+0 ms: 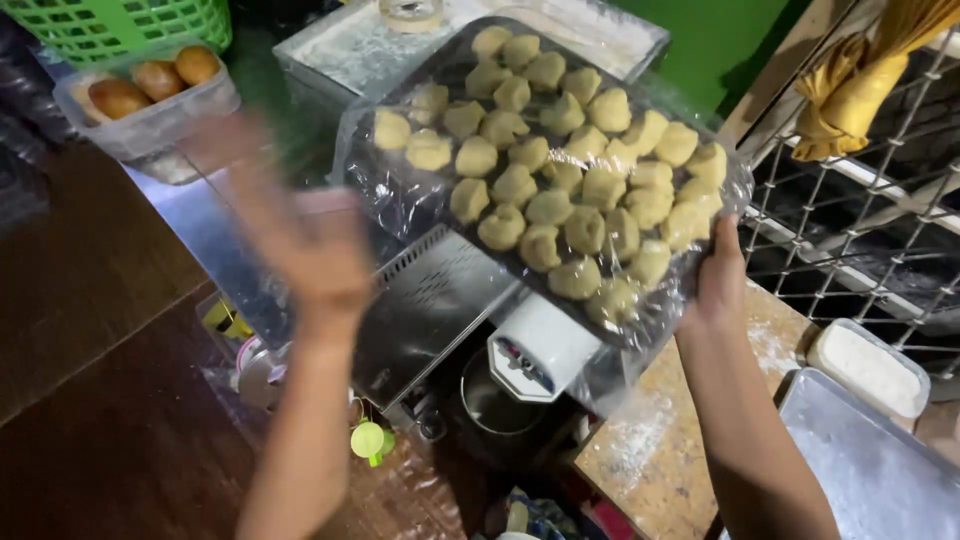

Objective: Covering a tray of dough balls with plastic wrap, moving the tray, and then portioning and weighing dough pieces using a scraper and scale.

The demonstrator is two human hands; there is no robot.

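**Dough tray held over the mixer**

Floured stone counter (650, 450) and dark wooden floor fill the bottom of the view, with a metal sheet pan (870, 470) and a lidded tub of white flour (868, 367) just right of the holding arm. Above the wrist, the right hand (722, 275) clasps the near right edge of a tray of dough pieces (560, 170), thumb on top and the fingers hidden beneath, so the whole load hangs off one corner. The left hand (310, 245) is spread, empty and blurred, apart from the tray's left edge.

Judging by that one-sided hold, the tray would be steadier with the free hand under its far left edge and the surface kept level, since the lumps sit loose.

The dough pieces are pale yellow, rounded and knobbly, packed in rows under crinkled, glossy clear film (400, 200). Directly below the tray stands a stand mixer (540, 350) with a white head and steel bowl, beside a perforated steel machine housing (440, 300). Beyond the tray's far edge lies a floured metal tray (350, 50); farther left, a clear box of browned buns (150, 90) and a green plastic basket (130, 25). Right of the grip, wire mesh (860, 240) and a yellow cloth (860, 90).
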